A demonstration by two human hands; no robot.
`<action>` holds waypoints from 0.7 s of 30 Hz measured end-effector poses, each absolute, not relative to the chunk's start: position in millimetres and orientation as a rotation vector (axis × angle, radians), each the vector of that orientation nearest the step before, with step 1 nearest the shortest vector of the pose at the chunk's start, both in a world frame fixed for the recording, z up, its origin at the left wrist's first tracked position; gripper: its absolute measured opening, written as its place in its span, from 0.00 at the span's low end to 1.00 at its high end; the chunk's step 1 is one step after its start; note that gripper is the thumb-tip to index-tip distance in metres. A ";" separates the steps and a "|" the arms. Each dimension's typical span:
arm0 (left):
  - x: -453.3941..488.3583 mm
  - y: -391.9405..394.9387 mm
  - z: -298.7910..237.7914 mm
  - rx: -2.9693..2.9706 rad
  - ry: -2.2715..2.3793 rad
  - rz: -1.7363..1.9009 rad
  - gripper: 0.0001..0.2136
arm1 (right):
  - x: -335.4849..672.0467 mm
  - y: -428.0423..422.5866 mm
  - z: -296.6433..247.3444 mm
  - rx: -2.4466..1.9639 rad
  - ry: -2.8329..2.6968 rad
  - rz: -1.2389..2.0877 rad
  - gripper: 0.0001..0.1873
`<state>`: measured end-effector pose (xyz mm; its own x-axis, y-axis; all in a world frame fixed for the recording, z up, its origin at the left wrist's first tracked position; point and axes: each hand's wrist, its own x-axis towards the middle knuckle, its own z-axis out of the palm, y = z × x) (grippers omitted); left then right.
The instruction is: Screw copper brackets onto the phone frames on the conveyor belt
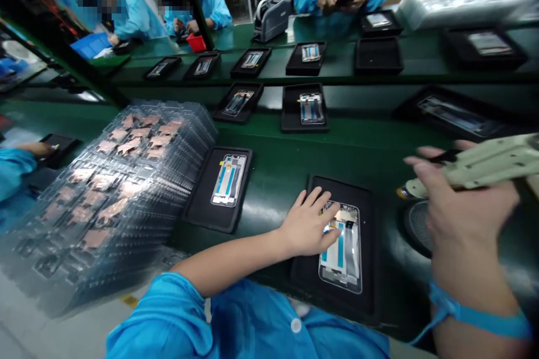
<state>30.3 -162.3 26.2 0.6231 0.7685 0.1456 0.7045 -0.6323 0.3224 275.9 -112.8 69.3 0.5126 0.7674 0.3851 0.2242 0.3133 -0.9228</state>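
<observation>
Left hand (307,224) spread flat on a silver phone frame (343,263) in a black rectangular tray (305,272), right hand (467,207) curled around a pale green plastic power tool (492,165), another framed black tray (197,207) beside it on the green belt (269,143).

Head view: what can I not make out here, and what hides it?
All in the head view:
Phone frame: partly hidden under the left hand.
Pale green tool: blurred, cut off by right edge.
Round mesh disc: partly hidden by the right hand.
Clear tray stack: lower trays blurred.
</observation>
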 end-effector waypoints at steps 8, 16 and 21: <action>45.6 -146.0 19.5 2.521 1.135 0.545 0.20 | 296.3 -124.5 84.1 -1.167 -1.123 0.230 0.11; 41.5 -145.5 24.9 2.470 1.163 0.545 0.18 | 330.9 -131.6 47.5 -1.153 -1.051 0.001 0.17; 40.8 -144.8 24.3 2.484 1.133 0.537 0.17 | 339.5 -118.3 38.7 -1.144 -0.996 -0.024 0.24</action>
